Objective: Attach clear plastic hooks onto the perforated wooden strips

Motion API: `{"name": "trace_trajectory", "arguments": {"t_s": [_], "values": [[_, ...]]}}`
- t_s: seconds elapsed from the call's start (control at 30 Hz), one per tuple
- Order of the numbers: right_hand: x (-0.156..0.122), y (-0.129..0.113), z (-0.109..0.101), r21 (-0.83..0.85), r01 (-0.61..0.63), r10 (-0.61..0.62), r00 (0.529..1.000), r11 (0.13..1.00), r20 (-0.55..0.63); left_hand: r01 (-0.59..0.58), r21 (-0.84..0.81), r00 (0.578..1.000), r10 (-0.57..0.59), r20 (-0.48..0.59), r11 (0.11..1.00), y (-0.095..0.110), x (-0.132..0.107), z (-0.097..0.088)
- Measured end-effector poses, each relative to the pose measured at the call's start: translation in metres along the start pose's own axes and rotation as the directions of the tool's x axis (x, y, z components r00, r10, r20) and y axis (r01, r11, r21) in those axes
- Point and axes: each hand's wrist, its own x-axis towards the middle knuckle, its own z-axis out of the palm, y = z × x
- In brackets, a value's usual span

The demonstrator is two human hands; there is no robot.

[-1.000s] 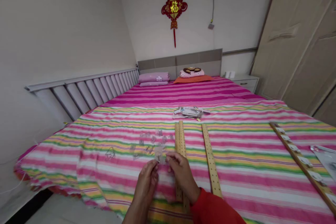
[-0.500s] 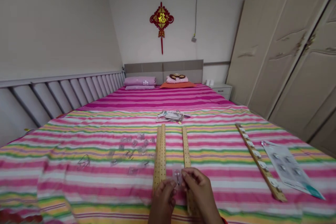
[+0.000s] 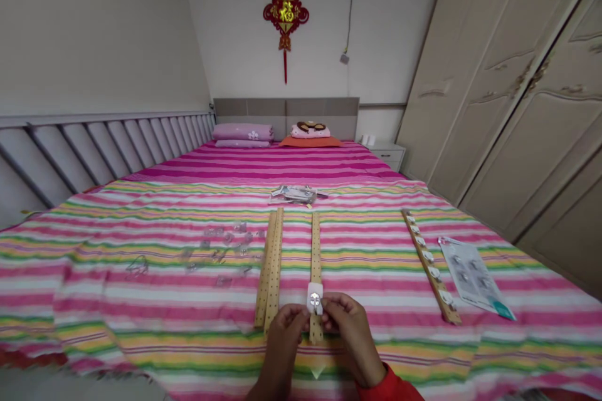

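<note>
My left hand (image 3: 286,327) and my right hand (image 3: 347,326) pinch a small clear adhesive hook (image 3: 315,299) with a metal hook on it. They hold it over the near end of a single perforated wooden strip (image 3: 315,250) lying on the striped bedspread (image 3: 376,263). A pair of the same wooden strips (image 3: 271,257) lies side by side just left of it. Several loose clear hooks (image 3: 221,247) are scattered on the bedspread further left.
A third wooden strip (image 3: 426,257) with several hooks stuck on lies to the right, beside a plastic package sheet (image 3: 470,272). A pile of wrappers (image 3: 294,194) lies further up the bed. Wardrobe doors (image 3: 517,106) stand right; a slatted rail (image 3: 108,144) runs left.
My view has swung right. Both hands carried the clear hook from over the loose hooks rightwards to the near end of the single wooden strip.
</note>
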Motion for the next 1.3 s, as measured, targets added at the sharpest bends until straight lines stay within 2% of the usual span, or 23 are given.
{"name": "trace_trajectory", "arguments": {"t_s": [0.17,0.4,0.6,1.07,1.3], "values": [[-0.002,0.013,-0.007,-0.01,0.009,-0.01,0.999,1.0,-0.036,-0.161,0.104,0.987,0.157,0.046,0.982,-0.003,-0.005,-0.002],[0.003,0.03,-0.018,-0.095,0.042,-0.047,0.998,0.995,-0.052,-0.129,0.132,0.99,0.121,0.066,0.983,-0.019,-0.001,-0.004],[0.002,0.029,-0.019,-0.114,0.022,-0.026,0.999,0.993,-0.037,-0.096,0.12,0.995,0.093,0.035,0.988,-0.016,-0.003,-0.001],[0.0,0.032,-0.017,-0.14,0.009,-0.015,0.999,0.99,-0.038,-0.109,0.188,0.994,0.101,0.048,0.976,-0.037,0.007,-0.003],[-0.002,0.03,-0.015,-0.111,0.014,-0.02,0.998,0.994,-0.052,-0.082,0.247,0.996,0.084,0.002,0.966,-0.033,0.008,0.0]]}}
